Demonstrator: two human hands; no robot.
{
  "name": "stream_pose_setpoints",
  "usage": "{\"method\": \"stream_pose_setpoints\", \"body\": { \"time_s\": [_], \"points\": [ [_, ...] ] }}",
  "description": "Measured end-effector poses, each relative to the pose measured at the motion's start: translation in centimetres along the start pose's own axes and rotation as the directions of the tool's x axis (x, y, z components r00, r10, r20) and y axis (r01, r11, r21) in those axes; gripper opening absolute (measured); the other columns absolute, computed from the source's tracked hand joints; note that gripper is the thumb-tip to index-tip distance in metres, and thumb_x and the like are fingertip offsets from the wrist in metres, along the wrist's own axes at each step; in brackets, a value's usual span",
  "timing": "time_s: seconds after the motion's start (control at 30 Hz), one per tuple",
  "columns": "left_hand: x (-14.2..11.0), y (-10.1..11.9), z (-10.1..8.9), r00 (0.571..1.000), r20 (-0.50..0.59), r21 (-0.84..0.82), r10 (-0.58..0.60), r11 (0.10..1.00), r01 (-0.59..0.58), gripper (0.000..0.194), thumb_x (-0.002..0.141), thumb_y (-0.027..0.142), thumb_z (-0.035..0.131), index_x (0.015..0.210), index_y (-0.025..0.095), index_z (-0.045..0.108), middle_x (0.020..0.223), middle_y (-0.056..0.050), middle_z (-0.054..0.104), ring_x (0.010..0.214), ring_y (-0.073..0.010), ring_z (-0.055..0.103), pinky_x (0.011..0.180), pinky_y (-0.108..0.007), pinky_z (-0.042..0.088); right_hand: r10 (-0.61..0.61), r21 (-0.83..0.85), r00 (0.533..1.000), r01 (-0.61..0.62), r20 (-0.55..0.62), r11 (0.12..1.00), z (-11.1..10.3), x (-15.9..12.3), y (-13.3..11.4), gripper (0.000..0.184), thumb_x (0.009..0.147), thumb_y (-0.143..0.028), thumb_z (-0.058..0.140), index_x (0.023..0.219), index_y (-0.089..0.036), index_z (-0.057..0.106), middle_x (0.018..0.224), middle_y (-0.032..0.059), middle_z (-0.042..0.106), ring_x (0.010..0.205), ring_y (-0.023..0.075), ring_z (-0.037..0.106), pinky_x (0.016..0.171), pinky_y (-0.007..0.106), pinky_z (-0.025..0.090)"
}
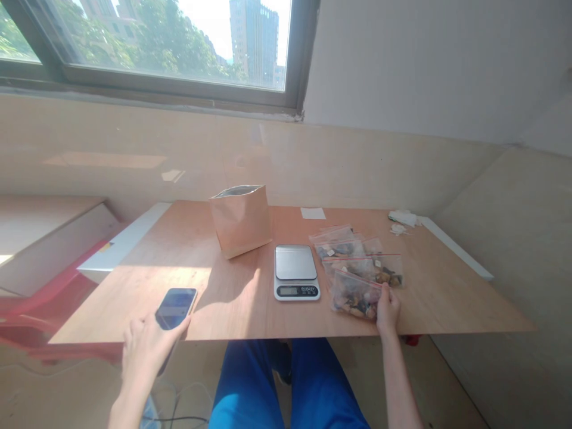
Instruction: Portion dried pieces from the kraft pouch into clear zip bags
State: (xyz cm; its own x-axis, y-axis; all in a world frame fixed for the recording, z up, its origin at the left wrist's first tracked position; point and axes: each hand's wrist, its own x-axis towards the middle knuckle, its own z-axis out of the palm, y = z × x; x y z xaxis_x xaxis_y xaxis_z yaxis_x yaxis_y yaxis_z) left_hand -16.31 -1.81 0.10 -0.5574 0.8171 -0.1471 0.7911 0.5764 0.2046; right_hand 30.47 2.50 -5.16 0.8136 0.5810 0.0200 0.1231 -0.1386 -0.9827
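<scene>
My left hand holds a smartphone up at the near edge of the plywood table, with its screen lit. My right hand grips the corner of a clear red-lined zip bag full of small brown and dark pieces. Behind it, more zip bags of similar pieces lie overlapping. A digital kitchen scale with a steel plate stands bare to the left of the bags. Farther back stands an open kraft paper pouch with a silvery lining.
A white paper slip and crumpled white tissue lie at the table's far edge. A wall and window rise behind the table. Red furniture stands low on the left, and a cable lies on the floor below.
</scene>
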Motion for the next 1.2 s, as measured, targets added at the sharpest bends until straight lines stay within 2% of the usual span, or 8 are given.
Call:
{"method": "stream_pose_setpoints", "body": {
  "time_s": [0.2, 0.37, 0.43, 0.53, 0.73, 0.93, 1.1, 1.2],
  "points": [
    [1.5, 0.7, -0.5, 1.000, -0.017, -0.080, -0.006, 0.997, 0.005, 0.081, 0.064, 0.060, 0.052, 0.114, -0.003, 0.046, 0.115, -0.029, 0.047, 0.113, -0.0417, 0.040, 0.091, -0.045, 0.035, 0.072, 0.065, 0.997, -0.070, -0.025, 0.995, 0.1, -0.4, -0.4, 0.053, 0.066, -0.066, 0.048, 0.063, -0.014, 0.059, 0.053, 0.0063, 0.061, 0.056, 0.0214, 0.058, 0.052, 0.030, 0.044],
    [-0.4, 3.7, -0.4, 0.961, -0.275, -0.381, 0.027, 0.915, -0.135, 0.071, 0.069, 0.055, 0.048, 0.119, 0.004, 0.046, 0.121, -0.026, 0.047, 0.116, -0.0404, 0.040, 0.094, -0.053, 0.032, 0.018, 0.068, 0.993, -0.010, -0.117, 0.998, 0.6, -3.2, -3.6, 0.054, 0.072, -0.066, 0.039, 0.066, -0.015, 0.056, 0.048, 0.0025, 0.055, 0.045, 0.0175, 0.052, 0.046, 0.029, 0.042],
    [-2.7, 5.9, -0.3, 0.968, -0.206, -0.662, 0.144, 0.708, -0.246, 0.054, 0.073, 0.054, 0.045, 0.108, 0.013, 0.054, 0.113, -0.016, 0.056, 0.106, -0.0300, 0.052, 0.092, -0.045, 0.039, -0.099, 0.005, 0.982, 0.101, -0.161, 0.995, 1.2, -5.5, -5.9, 0.055, 0.077, -0.065, 0.034, 0.066, -0.015, 0.056, 0.051, 0.0037, 0.056, 0.047, 0.0170, 0.052, 0.048, 0.028, 0.042],
    [-6.6, 9.7, -0.4, 0.910, 0.002, -0.922, 0.414, 0.352, -0.159, 0.039, 0.077, 0.049, 0.047, 0.096, 0.017, 0.058, 0.092, -0.008, 0.063, 0.085, -0.0204, 0.060, 0.083, -0.036, 0.047, -0.276, -0.057, 0.953, 0.271, -0.125, 0.961, 2.8, -9.7, -9.2, 0.054, 0.082, -0.060, 0.031, 0.075, -0.014, 0.058, 0.064, 0.0087, 0.063, 0.061, 0.0198, 0.058, 0.058, 0.029, 0.044],
    [-9.7, 14.7, 0.0, 0.816, 0.114, -0.992, 0.566, 0.024, 0.122, 0.035, 0.078, 0.049, 0.047, 0.078, 0.015, 0.057, 0.078, -0.005, 0.061, 0.069, -0.0157, 0.059, 0.069, -0.030, 0.048, -0.421, 0.143, 0.803, 0.399, 0.422, 0.906, 5.8, -17.3, -10.8, 0.041, 0.090, -0.046, 0.029, 0.079, -0.019, 0.058, 0.073, 0.0076, 0.064, 0.068, 0.0188, 0.060, 0.063, 0.028, 0.045],
    [-7.8, 14.0, 1.1, 0.898, 0.098, -0.993, 0.429, 0.104, 0.059, 0.030, 0.075, 0.044, 0.050, 0.061, 0.017, 0.046, 0.062, 0.001, 0.048, 0.062, -0.0128, 0.050, 0.061, -0.025, 0.044, -0.482, 0.367, 0.513, 0.315, 0.710, 0.875, 6.2, -19.8, -10.2, 0.040, 0.092, -0.042, 0.027, 0.087, -0.020, 0.061, 0.087, 0.0074, 0.063, 0.085, 0.0187, 0.058, 0.077, 0.030, 0.044],
    [-7.6, 13.2, 1.3, 0.886, 0.025, -0.967, 0.462, 0.237, -0.096, 0.028, 0.079, 0.040, 0.043, 0.062, 0.019, 0.047, 0.064, 0.001, 0.048, 0.063, -0.0135, 0.047, 0.061, -0.024, 0.041, -0.257, 0.286, 0.530, 0.029, 0.808, 0.958, 7.4, -19.2, -10.0, 0.033, 0.089, -0.045, 0.036, 0.080, -0.019, 0.054, 0.073, 0.0016, 0.057, 0.072, 0.0147, 0.056, 0.071, 0.027, 0.044],
    [-8.0, 13.0, 1.1, 0.821, -0.044, -0.942, 0.569, 0.251, -0.224, 0.028, 0.082, 0.040, 0.043, 0.065, 0.019, 0.050, 0.065, 0.000, 0.051, 0.065, -0.0142, 0.048, 0.064, -0.025, 0.041, -0.164, 0.207, 0.423, -0.058, 0.891, 0.977, 8.5, -18.4, -9.8, 0.026, 0.084, -0.045, 0.047, 0.078, -0.021, 0.044, 0.066, -0.0041, 0.048, 0.060, 0.0111, 0.049, 0.059, 0.023, 0.041]
  ]
}}
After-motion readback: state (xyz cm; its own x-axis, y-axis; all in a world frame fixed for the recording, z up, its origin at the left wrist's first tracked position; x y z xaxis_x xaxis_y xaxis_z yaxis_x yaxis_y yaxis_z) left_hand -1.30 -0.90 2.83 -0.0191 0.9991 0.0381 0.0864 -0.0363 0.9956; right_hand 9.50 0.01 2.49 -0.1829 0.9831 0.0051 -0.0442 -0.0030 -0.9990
